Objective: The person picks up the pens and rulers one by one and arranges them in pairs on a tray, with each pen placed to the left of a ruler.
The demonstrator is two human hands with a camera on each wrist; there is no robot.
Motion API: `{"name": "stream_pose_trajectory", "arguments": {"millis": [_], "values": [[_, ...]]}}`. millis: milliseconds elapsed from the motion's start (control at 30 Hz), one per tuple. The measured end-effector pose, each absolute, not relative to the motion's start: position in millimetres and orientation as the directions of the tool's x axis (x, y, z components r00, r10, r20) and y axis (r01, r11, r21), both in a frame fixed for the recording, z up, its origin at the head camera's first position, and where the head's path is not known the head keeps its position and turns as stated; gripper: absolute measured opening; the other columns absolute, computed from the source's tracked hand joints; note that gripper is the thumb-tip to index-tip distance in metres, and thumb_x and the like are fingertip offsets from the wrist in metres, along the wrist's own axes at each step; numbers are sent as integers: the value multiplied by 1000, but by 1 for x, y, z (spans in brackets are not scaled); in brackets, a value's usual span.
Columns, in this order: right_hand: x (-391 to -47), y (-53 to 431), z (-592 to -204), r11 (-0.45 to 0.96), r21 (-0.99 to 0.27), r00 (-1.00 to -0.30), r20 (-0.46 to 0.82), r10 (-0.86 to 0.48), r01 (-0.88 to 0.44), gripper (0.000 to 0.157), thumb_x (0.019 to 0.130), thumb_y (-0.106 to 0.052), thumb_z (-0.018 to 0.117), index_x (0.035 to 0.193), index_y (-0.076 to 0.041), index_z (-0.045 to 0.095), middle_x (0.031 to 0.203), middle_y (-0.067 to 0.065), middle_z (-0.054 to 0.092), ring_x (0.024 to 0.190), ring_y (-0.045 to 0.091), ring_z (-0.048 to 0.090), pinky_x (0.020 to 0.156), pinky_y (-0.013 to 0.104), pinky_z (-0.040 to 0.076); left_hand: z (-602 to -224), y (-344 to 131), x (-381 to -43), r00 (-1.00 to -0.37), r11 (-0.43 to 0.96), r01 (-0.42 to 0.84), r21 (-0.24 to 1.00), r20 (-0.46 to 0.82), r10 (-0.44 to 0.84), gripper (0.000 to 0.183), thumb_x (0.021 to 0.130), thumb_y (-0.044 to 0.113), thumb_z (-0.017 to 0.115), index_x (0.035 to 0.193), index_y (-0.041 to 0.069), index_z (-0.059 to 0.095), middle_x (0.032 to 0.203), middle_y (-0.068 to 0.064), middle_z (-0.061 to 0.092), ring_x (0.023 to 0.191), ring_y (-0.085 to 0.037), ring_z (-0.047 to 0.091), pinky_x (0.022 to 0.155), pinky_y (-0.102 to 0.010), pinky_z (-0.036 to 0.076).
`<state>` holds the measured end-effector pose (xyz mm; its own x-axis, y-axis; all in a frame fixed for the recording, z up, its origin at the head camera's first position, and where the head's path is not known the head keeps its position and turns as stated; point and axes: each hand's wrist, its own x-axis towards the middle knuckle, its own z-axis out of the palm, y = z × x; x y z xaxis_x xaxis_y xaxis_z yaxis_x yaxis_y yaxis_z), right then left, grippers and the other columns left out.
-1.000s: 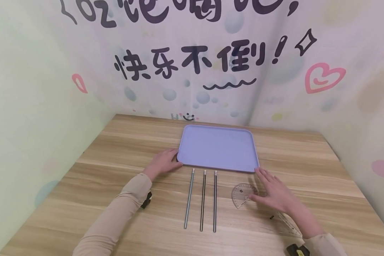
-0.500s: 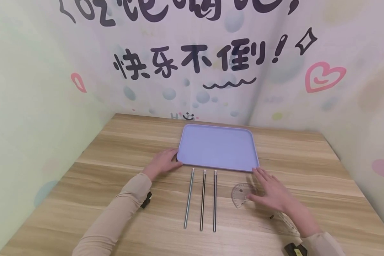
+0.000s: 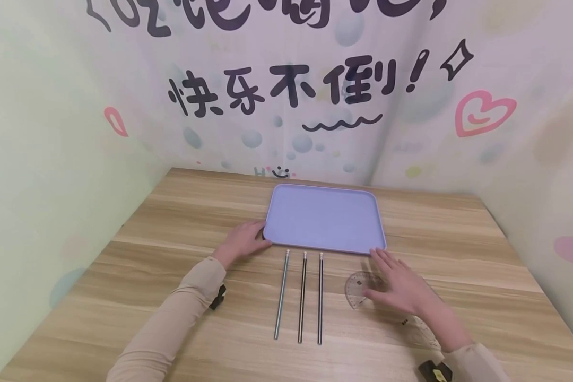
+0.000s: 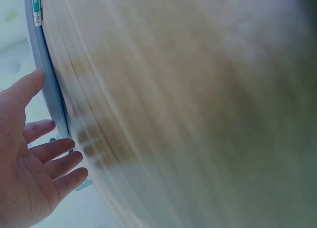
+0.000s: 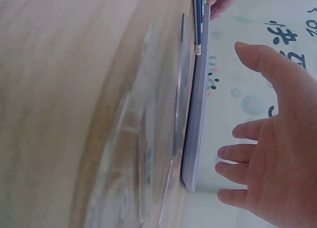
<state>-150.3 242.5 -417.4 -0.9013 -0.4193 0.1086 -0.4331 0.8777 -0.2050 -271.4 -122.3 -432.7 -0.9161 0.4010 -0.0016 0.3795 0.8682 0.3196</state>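
Observation:
A lavender rectangular tray (image 3: 324,220) lies toward the back of the wooden table. My left hand (image 3: 242,241) is at its front left corner, thumb and fingers spread and relaxed, touching the rim. Near the front right corner, my right hand (image 3: 403,286) extends with straight fingers, its fingertips by the edge; in the right wrist view the palm (image 5: 285,173) holds nothing. Under that hand lies a clear protractor (image 3: 355,291), partly covered by the thumb. In front of the tray three pencils lie side by side: a teal one (image 3: 281,297) and two dark ones, the middle (image 3: 303,300) and right (image 3: 320,300).
Beneath my right wrist is another clear plastic drawing tool (image 3: 422,335), partly hidden. A printed cloth (image 3: 286,143) hangs behind the table (image 3: 196,201), and pale walls close in both sides.
My right hand has shifted slightly left along the tray's front edge, farther over the protractor. My left hand stays at the corner, and the tray and pencils look unmoved.

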Motion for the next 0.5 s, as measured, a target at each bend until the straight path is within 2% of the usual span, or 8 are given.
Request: {"name": "stream_pose_trajectory", "arguments": {"millis": [233,500], "values": [[-149,234,-415,860,-232,-891,115,-440,-455,88,79,-52,60,137,6,30,140,26,30,127,42,32,103,54,28,-433,-122,-271,-919,869,371,327,-3,393,66,85,42,60,135,3,40,135,-16,44,124,-32,41,103,-45,34],[-149,221,-411,866,-272,-908,128,-399,-419,88,78,-51,62,138,5,30,139,25,35,124,42,36,100,53,33,-432,-122,-271,-920,868,367,335,-9,393,65,85,41,60,134,3,41,134,-16,45,123,-31,42,103,-44,34]]}}
